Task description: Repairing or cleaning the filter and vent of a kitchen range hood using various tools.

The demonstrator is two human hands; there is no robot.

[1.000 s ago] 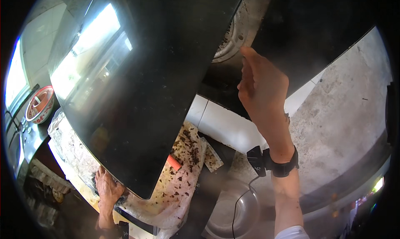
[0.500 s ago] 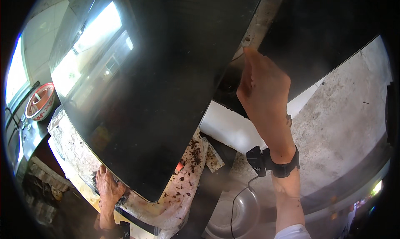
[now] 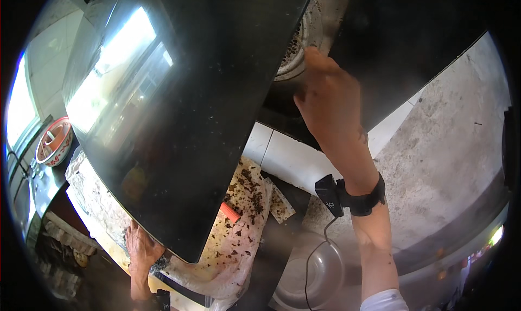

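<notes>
A large glossy black panel [image 3: 179, 121] fills the middle and left, tilted, reflecting a window. My left hand [image 3: 142, 248] grips its lower left edge, with some fingers hidden. My right hand [image 3: 334, 96] reaches up to the gap between this panel and a second dark panel [image 3: 401, 34]. Its fingers are bent closed, and what they hold is hidden. Just beyond the fingertips, a round metal ring with a perforated mesh [image 3: 293, 48] shows in the gap.
Dirty plastic sheeting [image 3: 244, 240] with brown crumbs lies below, holding an orange-red object [image 3: 230, 212]. A patterned bowl [image 3: 54, 143] stands at the left. A translucent basin [image 3: 309, 273] sits below my right wrist, with a cable [image 3: 307, 273] passing over it.
The glossy panel's right edge has shifted left, uncovering the perforated ring and more of the orange-red object. My right hand has moved slightly left and up. The left hand stays at the panel edge.
</notes>
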